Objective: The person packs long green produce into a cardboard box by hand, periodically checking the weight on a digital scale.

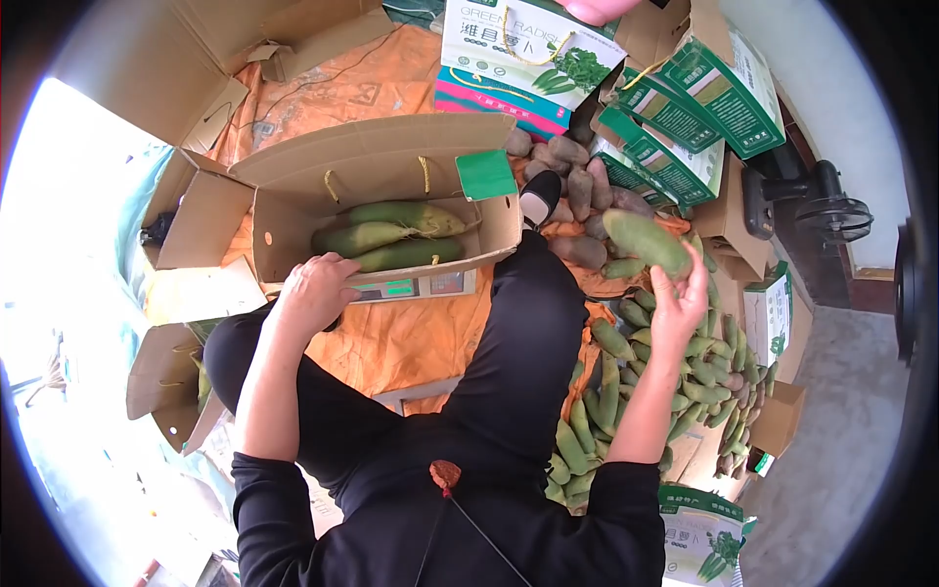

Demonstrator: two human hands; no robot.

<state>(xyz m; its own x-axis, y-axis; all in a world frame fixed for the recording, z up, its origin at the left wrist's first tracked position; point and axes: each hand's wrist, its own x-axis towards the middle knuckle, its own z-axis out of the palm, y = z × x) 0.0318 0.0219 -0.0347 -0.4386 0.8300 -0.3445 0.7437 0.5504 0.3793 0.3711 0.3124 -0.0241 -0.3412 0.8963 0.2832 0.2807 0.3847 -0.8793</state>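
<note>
My right hand (680, 298) is closed round the lower end of a thick green radish (638, 238), raised above the pile on the right. My left hand (318, 292) grips the near wall of an open cardboard box (381, 149), its fingers bent over the rim. Inside lie three long green radishes (367, 237), side by side. The box has yellow cord handles (424, 174) and a green end flap (485, 174). Beneath its near side shows a scale (448, 285) with a lit green display.
Many green radishes (611, 391) are heaped at right, with reddish-brown roots (580, 193) behind them. Printed radish cartons (509, 44) stand at the back, more green cartons (709, 93) at back right. A small black fan (833, 210) is at right. Orange sheeting (411, 338) covers the floor.
</note>
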